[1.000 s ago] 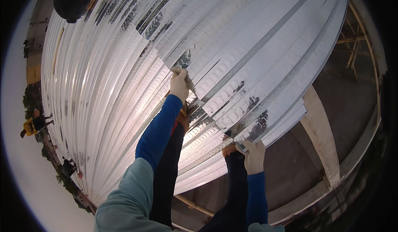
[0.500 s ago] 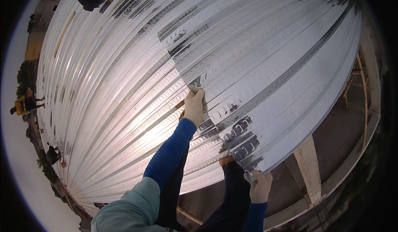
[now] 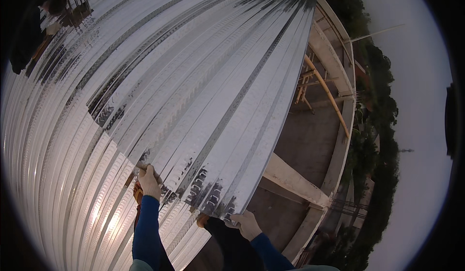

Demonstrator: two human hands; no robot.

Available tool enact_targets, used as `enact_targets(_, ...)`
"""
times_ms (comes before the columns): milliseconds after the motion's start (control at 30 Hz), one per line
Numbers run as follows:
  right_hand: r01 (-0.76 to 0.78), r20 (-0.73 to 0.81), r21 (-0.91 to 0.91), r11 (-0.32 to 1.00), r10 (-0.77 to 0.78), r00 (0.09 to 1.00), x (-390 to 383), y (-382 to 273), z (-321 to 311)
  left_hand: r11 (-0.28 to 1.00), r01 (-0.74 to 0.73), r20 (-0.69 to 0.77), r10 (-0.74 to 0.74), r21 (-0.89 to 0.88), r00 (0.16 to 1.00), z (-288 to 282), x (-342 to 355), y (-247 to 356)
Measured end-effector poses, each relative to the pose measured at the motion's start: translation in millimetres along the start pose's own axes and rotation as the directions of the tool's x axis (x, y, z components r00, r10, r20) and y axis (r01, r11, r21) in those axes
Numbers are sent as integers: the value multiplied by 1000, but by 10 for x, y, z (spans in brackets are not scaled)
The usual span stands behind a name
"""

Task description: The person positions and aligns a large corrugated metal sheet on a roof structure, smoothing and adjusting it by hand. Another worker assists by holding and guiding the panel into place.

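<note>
A long ribbed silvery metal sheet [image 3: 227, 92] lies over other bright ribbed sheets [image 3: 63, 188] that fill the left of the view. My left hand [image 3: 149, 181], in a cream knitted glove, is closed on the sheet's near edge at lower centre. My right hand [image 3: 246, 222], gloved the same way, grips the near right corner, lower and further right. Between and beside my hands, my orange shoes [image 3: 202, 220] and dark trouser legs show on the lower sheets, partly hidden by my arms and the upper sheet.
Right of the sheets' edge, a dark floor [image 3: 305, 140] lies lower, with a concrete beam [image 3: 295, 179], bamboo poles [image 3: 329, 98] and protruding rebar [image 3: 351, 205]. A co-worker [image 3: 26, 46] is at the upper left. Trees [image 3: 382, 101] stand beyond the building's edge.
My view has swung to the right, showing the sheet's far end and trees. Both hands keep their hold on the edge; I cannot tell if the sheet has shifted.
</note>
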State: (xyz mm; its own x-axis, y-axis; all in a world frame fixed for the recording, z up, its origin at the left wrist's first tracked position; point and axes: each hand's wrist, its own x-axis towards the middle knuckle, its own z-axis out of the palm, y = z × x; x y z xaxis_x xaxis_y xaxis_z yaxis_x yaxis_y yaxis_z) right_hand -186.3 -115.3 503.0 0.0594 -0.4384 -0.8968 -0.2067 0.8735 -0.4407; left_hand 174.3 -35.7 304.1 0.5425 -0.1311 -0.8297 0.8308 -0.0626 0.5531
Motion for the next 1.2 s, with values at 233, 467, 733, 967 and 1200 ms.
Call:
enact_targets(233, -36, 0, 73, 997, 36, 999, 477, 540, -208, 997, -79, 88, 77, 14, 993, -167, 320, -299)
enact_targets(467, -15, 120, 69, 997, 6, 993, 85, 346, -252, 996, -73, 107, 67, 51, 992, -376, 53, 94)
enact_targets(733, 16, 50, -8, 1000, -15, 999, -746, -316, -401, 996, -52, 9, 52, 65, 999, 285, -1053, 323)
enact_targets(967, -46, -72, -114, 992, 38, 997, -717, -253, -1111, 998, 63, -3, -63, -25, 998, 389, -1345, -430)
enact_targets(1200, -78, -116, -171, 982, 58, 992, -85, 29, -1643, 985, 123, 76, -114, -119, 991, 386, -1019, -1405)
